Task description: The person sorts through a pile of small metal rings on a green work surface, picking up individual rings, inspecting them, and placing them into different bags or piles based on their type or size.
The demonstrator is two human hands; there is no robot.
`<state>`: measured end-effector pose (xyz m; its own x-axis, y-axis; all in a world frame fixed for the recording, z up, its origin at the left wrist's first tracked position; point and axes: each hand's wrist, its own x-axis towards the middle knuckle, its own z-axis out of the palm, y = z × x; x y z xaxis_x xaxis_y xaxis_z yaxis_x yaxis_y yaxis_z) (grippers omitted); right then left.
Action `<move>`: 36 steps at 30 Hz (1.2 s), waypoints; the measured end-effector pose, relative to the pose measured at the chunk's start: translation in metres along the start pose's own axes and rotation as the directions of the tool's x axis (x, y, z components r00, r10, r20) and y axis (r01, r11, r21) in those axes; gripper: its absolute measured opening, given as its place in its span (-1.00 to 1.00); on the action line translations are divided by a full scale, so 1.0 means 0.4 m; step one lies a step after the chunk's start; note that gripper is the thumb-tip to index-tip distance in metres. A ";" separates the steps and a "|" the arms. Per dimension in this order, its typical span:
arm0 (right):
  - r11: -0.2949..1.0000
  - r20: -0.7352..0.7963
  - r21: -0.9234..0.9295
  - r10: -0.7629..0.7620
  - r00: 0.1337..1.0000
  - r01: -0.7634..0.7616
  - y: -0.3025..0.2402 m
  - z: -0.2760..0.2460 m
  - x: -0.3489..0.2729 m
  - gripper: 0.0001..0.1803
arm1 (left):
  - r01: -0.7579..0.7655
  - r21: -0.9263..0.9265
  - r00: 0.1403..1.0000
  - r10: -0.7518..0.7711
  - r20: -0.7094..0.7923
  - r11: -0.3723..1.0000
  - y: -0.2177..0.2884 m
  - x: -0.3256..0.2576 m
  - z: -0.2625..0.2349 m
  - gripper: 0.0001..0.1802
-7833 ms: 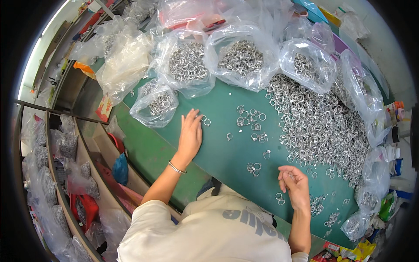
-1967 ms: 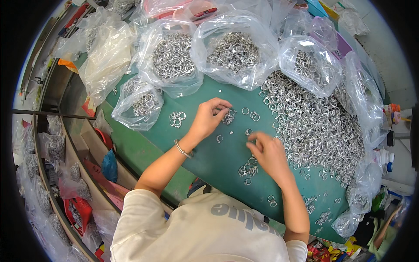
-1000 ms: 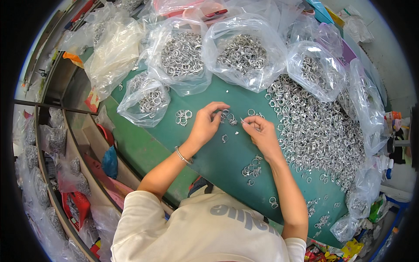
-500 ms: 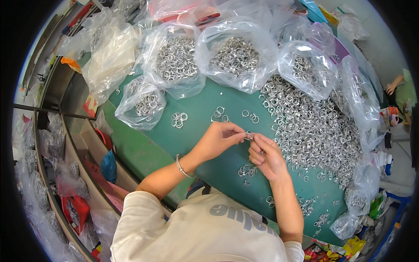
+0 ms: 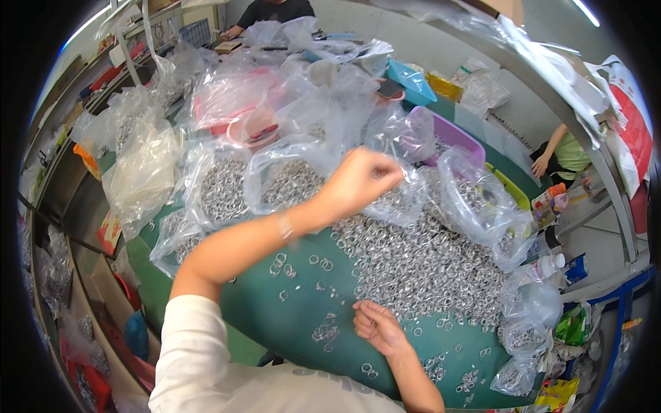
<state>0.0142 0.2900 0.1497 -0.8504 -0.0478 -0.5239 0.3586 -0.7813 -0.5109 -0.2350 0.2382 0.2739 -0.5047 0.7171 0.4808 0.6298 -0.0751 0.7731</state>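
My left hand (image 5: 359,182) is raised above a clear plastic bag (image 5: 403,208) at the far side of the ring pile. Its fingers are curled together and slightly blurred; what they hold, if anything, is hidden. My right hand (image 5: 379,329) hovers low over the green table, by the pile's near-left edge. Thumb and fingertips are pinched together there, on something too small to make out. A broad heap of silver metal rings (image 5: 427,268) spreads to the right. Between my arms lie a few loose rings (image 5: 321,262) and a small cluster of rings (image 5: 326,330).
Open clear bags of rings (image 5: 224,189) line the far edge. Behind them stand a pink basin (image 5: 224,110) and a purple bin (image 5: 458,134). Shelves (image 5: 89,282) run along the left. A co-worker's hand (image 5: 542,165) shows at right; another person (image 5: 275,10) sits far back.
My hands, which were together over the middle of the table, are now apart. The left has reached up and away to the bags. The view has tilted up, showing more of the room.
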 end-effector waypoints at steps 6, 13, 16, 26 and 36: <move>1.000 0.027 -0.011 -0.007 1.000 0.007 -0.009 0.002 0.023 -0.82 | 0.124 -0.156 0.979 -0.147 -0.144 0.980 -0.158 0.378 0.122 -0.53; 0.996 -0.117 -0.035 -0.084 0.990 0.081 -0.017 -0.049 -0.003 -0.81 | 0.161 -0.544 0.987 -0.136 0.086 0.824 -0.048 0.158 0.057 -0.68; 0.996 -0.076 -0.024 -0.082 0.994 0.081 0.002 -0.030 -0.006 -0.74 | 0.088 -0.424 0.995 -0.103 -0.011 0.901 -0.002 -0.058 -0.069 -0.73; 0.174 0.232 -0.924 -0.454 0.860 0.341 0.067 0.102 0.166 -0.80 | 0.478 0.343 0.878 -0.427 -0.216 0.809 -0.148 -0.663 -0.081 -0.70; -0.057 0.353 -0.922 -0.530 0.771 0.383 0.099 0.162 0.274 -0.85 | 0.468 0.290 0.876 -0.395 -0.278 0.835 -0.156 -0.676 -0.058 -0.62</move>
<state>-0.0898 0.2135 0.1163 -0.9817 0.1572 0.1072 0.0088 0.6001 -0.7999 -0.1516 0.0329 0.1054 -0.8547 0.4651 0.2308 0.4605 0.4737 0.7507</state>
